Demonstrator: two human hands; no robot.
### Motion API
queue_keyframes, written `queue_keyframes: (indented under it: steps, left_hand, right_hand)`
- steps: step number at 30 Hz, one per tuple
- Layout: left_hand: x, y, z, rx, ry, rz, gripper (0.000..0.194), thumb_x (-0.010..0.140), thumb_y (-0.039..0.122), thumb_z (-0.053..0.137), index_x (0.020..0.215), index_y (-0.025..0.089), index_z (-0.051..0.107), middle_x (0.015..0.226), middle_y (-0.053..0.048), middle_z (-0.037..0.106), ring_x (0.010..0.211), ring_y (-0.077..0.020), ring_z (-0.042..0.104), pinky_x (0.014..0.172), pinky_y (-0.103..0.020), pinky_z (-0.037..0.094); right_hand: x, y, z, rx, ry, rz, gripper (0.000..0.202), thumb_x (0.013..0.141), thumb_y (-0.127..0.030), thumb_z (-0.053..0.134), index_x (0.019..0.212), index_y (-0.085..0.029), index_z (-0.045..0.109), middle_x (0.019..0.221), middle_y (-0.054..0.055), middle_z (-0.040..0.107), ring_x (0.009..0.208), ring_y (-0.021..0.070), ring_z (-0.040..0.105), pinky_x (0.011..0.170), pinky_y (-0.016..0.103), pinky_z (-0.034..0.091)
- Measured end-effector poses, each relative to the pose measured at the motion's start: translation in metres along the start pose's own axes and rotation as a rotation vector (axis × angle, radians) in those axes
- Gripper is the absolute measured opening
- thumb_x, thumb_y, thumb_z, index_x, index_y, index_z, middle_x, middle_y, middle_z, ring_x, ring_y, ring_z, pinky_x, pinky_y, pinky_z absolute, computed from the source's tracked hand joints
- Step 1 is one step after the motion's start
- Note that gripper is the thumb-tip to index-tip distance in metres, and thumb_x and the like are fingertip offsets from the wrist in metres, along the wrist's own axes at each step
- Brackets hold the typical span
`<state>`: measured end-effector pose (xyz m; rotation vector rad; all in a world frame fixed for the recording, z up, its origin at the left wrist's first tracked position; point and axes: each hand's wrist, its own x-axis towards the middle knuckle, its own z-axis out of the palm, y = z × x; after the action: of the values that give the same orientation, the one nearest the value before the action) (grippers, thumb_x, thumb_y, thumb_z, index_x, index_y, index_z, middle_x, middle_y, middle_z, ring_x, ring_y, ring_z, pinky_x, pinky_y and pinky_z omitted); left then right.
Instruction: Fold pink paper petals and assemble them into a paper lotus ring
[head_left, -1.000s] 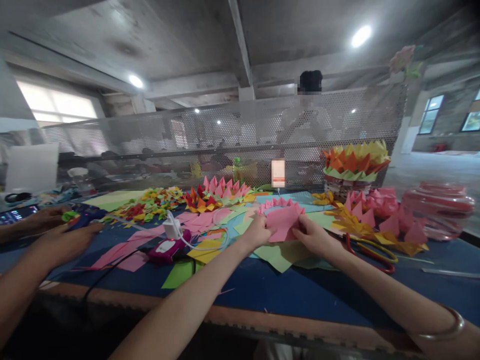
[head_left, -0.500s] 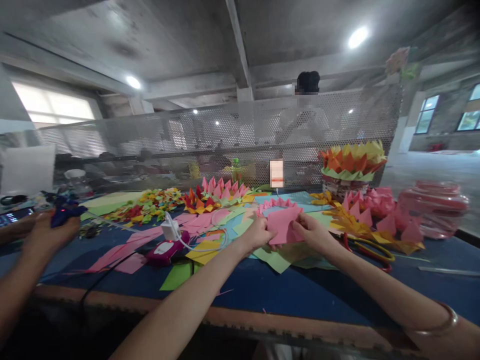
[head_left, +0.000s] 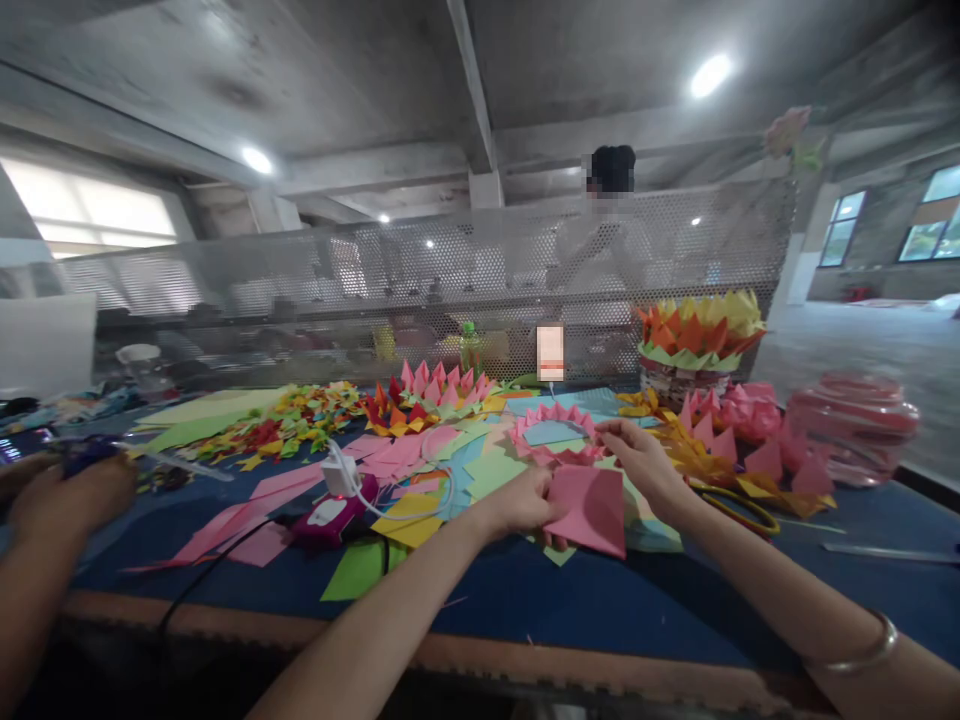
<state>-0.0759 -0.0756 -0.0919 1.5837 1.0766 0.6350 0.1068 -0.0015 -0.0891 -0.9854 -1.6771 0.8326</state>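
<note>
My left hand (head_left: 529,502) is closed on the edge of a square sheet of pink paper (head_left: 592,510), thumb on top and fingers partly hidden beneath. The sheet is tilted over the pile of coloured paper. My right hand (head_left: 641,460) is off the sheet, with its fingers stretched towards the right side of a pink ring of folded paper points (head_left: 551,415). Whether the fingertips touch the ring, I cannot tell. Inside the ring, light blue paper (head_left: 555,432) shows. Pale green sheets (head_left: 491,470) lie under and around it.
At the left, another person's hand (head_left: 67,500) holds a dark blue tool. A purple power strip (head_left: 334,512) with a white plug and cable lies left of my arm. Yellow-handled scissors (head_left: 739,505), a pink plastic jar (head_left: 851,430) and a paper-petal basket (head_left: 694,345) stand or lie right.
My right hand has let go of the pink sheet and moved up to the ring. My left hand has brought the sheet lower and nearer, uncovering the ring. The other person's hand has shifted left.
</note>
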Motion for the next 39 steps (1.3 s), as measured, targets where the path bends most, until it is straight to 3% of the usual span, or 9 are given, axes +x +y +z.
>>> queue_keyframes:
  steps: [4,7,11,14,20,30,34,39]
  left_hand:
    - [-0.005,0.004,0.005,-0.034,-0.104,0.025,0.021,0.067,0.012,0.05,0.086,0.011,0.058,0.053,0.001,0.057,0.045,-0.0113,0.057,0.043,-0.017,0.041]
    - [-0.008,0.009,0.008,-0.042,-0.131,0.03,0.018,0.067,0.011,0.048,0.082,0.012,0.058,0.048,0.003,0.053,0.042,-0.0091,0.053,0.042,-0.016,0.04]
    - [-0.008,0.01,0.009,-0.091,-0.128,0.007,0.021,0.065,0.01,0.046,0.083,0.013,0.057,0.048,0.004,0.052,0.04,-0.0076,0.05,0.041,-0.015,0.036]
    - [-0.006,0.009,0.009,-0.114,-0.125,-0.015,0.019,0.064,0.011,0.044,0.077,0.012,0.057,0.047,0.004,0.052,0.04,-0.0074,0.05,0.041,-0.015,0.036]
    - [-0.005,0.012,0.012,-0.13,-0.09,-0.064,0.012,0.064,0.013,0.045,0.07,0.012,0.055,0.043,0.004,0.049,0.034,-0.0062,0.044,0.038,-0.014,0.034]
    - [-0.004,0.012,0.007,-0.169,-0.04,-0.08,0.011,0.069,0.016,0.05,0.076,0.01,0.056,0.048,0.002,0.052,0.037,-0.0074,0.048,0.043,-0.018,0.042]
    - [-0.003,0.011,0.004,-0.173,0.011,-0.054,0.026,0.069,0.012,0.049,0.094,0.01,0.054,0.053,0.001,0.055,0.039,-0.0079,0.05,0.042,-0.017,0.043]
    - [0.002,0.004,-0.004,-0.058,0.158,-0.034,0.045,0.07,0.013,0.046,0.115,0.015,0.044,0.06,0.0,0.056,0.045,-0.0128,0.055,0.041,-0.022,0.045]
  right_hand:
    - [0.014,-0.006,-0.006,-0.355,-0.179,-0.209,0.021,0.075,-0.027,0.051,0.091,-0.015,0.056,0.087,0.007,0.06,0.079,0.0185,0.056,0.071,0.03,0.042]
    - [0.024,-0.012,-0.004,-0.678,-0.285,-0.346,0.028,0.072,-0.03,0.058,0.098,-0.017,0.058,0.1,0.01,0.06,0.091,0.0231,0.054,0.076,0.032,0.038]
    - [0.029,-0.01,0.007,-0.891,-0.352,-0.364,0.029,0.077,-0.045,0.056,0.093,-0.021,0.062,0.094,0.008,0.064,0.086,0.0238,0.056,0.073,0.033,0.034]
    - [0.032,-0.001,0.016,-0.94,-0.373,-0.395,0.022,0.081,-0.041,0.053,0.083,-0.022,0.064,0.083,0.006,0.066,0.083,0.0223,0.058,0.075,0.033,0.032]
    - [0.042,0.002,0.02,-0.99,-0.352,-0.492,0.015,0.078,-0.015,0.05,0.073,-0.021,0.063,0.076,0.002,0.068,0.08,0.018,0.059,0.079,0.032,0.028]
    - [0.06,-0.004,0.018,-1.062,-0.239,-0.535,0.015,0.08,-0.018,0.048,0.075,-0.019,0.062,0.08,0.004,0.068,0.082,0.0191,0.057,0.08,0.032,0.025]
    - [0.068,0.003,0.01,-1.044,-0.18,-0.488,0.016,0.08,-0.019,0.048,0.077,-0.021,0.063,0.079,0.004,0.068,0.084,0.0202,0.057,0.08,0.033,0.026]
    - [0.079,0.013,-0.004,-1.062,-0.108,-0.399,0.017,0.08,-0.025,0.047,0.077,-0.021,0.063,0.076,0.005,0.067,0.082,0.0217,0.058,0.076,0.033,0.029]
